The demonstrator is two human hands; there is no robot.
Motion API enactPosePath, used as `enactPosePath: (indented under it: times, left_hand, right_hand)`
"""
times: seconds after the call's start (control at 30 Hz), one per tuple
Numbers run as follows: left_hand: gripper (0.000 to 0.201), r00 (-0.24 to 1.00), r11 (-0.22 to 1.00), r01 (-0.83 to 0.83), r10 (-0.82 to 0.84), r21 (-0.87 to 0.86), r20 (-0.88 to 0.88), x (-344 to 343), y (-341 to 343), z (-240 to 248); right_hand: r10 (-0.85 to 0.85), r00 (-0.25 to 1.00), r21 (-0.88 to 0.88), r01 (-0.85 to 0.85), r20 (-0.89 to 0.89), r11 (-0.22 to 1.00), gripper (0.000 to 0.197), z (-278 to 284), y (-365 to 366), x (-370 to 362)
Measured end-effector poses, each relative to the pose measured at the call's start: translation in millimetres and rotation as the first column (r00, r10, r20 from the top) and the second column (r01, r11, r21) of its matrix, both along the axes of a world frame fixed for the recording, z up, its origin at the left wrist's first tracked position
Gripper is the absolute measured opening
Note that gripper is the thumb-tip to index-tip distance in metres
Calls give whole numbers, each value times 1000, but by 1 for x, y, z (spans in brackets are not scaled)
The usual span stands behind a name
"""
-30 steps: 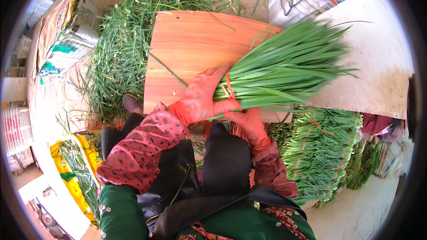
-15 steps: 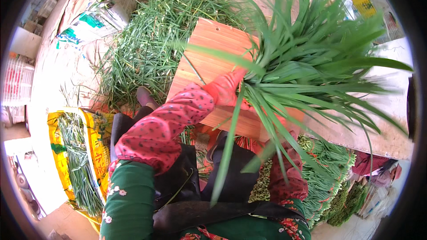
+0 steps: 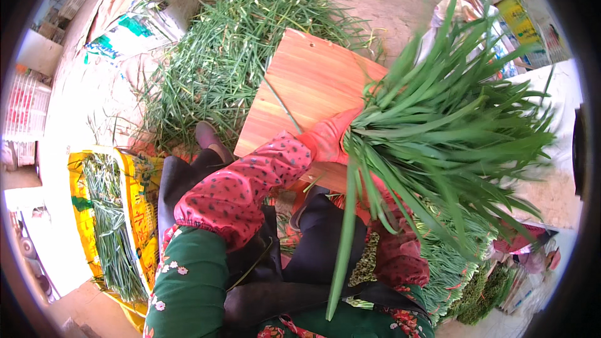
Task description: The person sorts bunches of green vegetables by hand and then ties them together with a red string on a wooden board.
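Observation:
A thick bunch of garlic chives [image 3: 451, 119], with long flat green leaves, fans out to the right above a wooden board [image 3: 313, 75]. My left hand [image 3: 332, 138], in a red-orange glove, is closed round its gathered end near the board's right part. My right hand [image 3: 383, 191], gloved alike, is beneath the hanging leaves; its fingers are hidden, so whether it grips the bunch does not show. One long leaf droops toward my lap. Both forearms wear pink dotted sleeve covers.
Loose green leaves [image 3: 213, 69] lie heaped on the floor beyond the board. A yellow bag [image 3: 76, 181] of leaves stands at left. Tied bunches [image 3: 447, 269] are stacked at lower right. A carton [image 3: 144, 25] sits far left, and a pale surface [image 3: 557, 144] lies right.
The bunch has turned, its leaves now gathered more to the right and lower. My left hand has shifted slightly right and down, still closed on it.

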State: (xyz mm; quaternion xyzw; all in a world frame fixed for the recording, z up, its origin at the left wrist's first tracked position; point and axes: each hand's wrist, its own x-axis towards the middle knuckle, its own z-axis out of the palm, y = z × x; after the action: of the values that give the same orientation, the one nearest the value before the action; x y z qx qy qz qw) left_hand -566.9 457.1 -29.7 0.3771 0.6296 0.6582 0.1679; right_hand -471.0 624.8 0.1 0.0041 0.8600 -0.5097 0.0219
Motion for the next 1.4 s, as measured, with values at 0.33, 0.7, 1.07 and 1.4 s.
enactPosePath:
  times: [0.33, 0.7, 1.07, 1.4]
  left_hand:
    - [100, 921, 864, 308, -167, -398, 351, -24, -13, 53]
    - [118, 998, 749, -44, 69, -661, 12, 11, 3, 10]
    - [123, 984, 620, -140, 174, -772, -39, 33, -12, 35]
    - [128, 969, 513, -245, 123, -823, -212, 43, -18, 16]
  right_hand:
    - [2, 927, -498, 199, 374, 844, 55, 5, -26, 25]
    - [115, 803, -345, 118, 585, 931, 54, -28, -32, 25]
    - [115, 766, -539, 329, 633, 775, 51, -36, -24, 20]
    - [98, 958, 446, 34, -269, 895, 18, 14, -20, 2]
